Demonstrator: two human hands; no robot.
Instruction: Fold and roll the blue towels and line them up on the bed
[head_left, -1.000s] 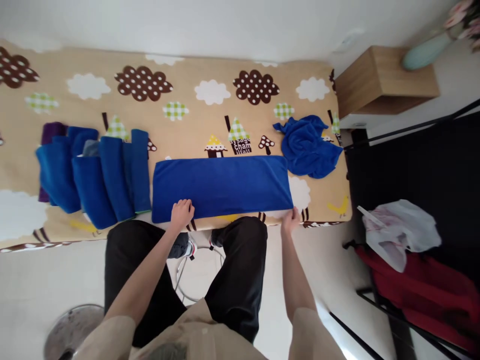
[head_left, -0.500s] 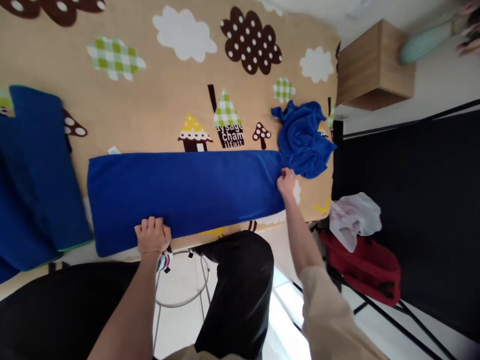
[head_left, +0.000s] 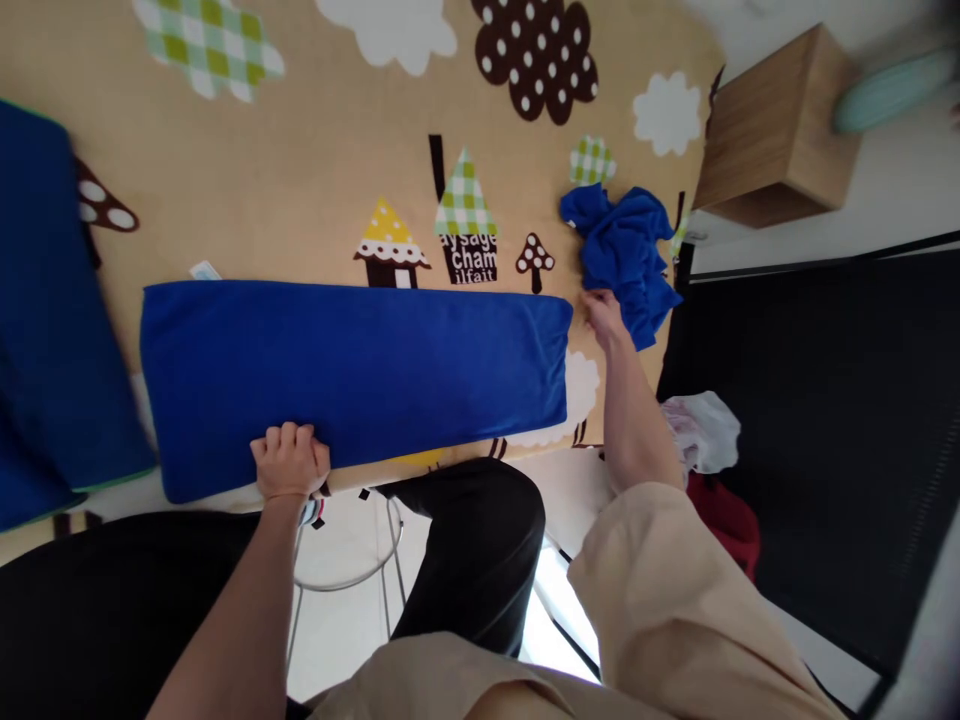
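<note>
A long folded blue towel lies flat on the patterned tablecloth. My left hand is at its near edge, left of the middle, fingers curled together on the cloth. Past the folded towel's right end, my right hand is closed at the lower left side of a crumpled blue cloth. Its fingertips are partly hidden against that cloth. At the far left lies another blue cloth with a green edge.
A wooden box stands at the upper right with a pale green object beside it. A white plastic bag rests above a red item off the table's right end. The metal ring of a stool shows below the table edge.
My right hand has left the folded towel's right end and moved right and up to the crumpled cloth, whose shape has shifted. My left hand stays on the towel. The view has shifted.
</note>
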